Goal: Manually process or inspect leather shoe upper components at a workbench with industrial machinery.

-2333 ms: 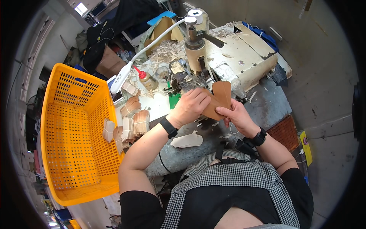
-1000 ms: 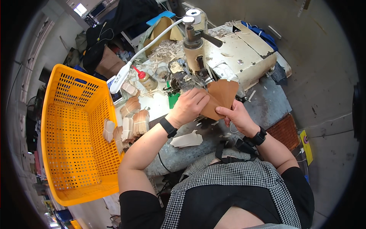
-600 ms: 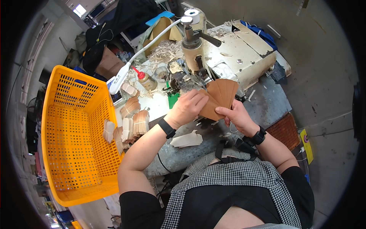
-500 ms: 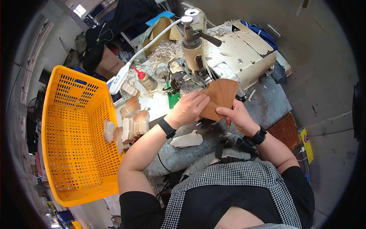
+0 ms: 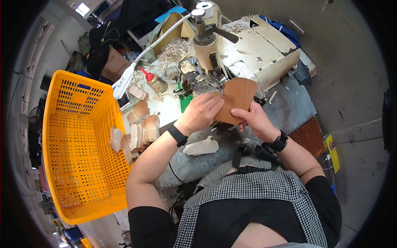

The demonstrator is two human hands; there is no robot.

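Scraps [image 5: 175, 50] are littering the worktable [image 5: 168, 108] beside the machine [image 5: 205, 53]; before it, left hand [image 5: 200, 111] and right hand [image 5: 260, 122] are pinching fanned, loose-looking brown pieces [image 5: 241, 96]; already-banded bundles [image 5: 149, 129] are lying left of it.

Room light: moderate, fairly even to my eye. Pane [image 5: 82, 9], upper left: blown out to white. Table [image 5: 167, 113], near the lamp [image 5: 125, 80]: pale, bright patch; cannot tell whether the lamp is lit. Machine [image 5: 269, 47]: soft sheen on its cream cover. Wall [image 5: 355, 62], right: dim grey. Shadow: dark, beneath the brown pieces [image 5: 242, 97]. Centre: reasonably sharp. Left background: soft, small detail lost. Rim: strong fisheye bend, corners black.
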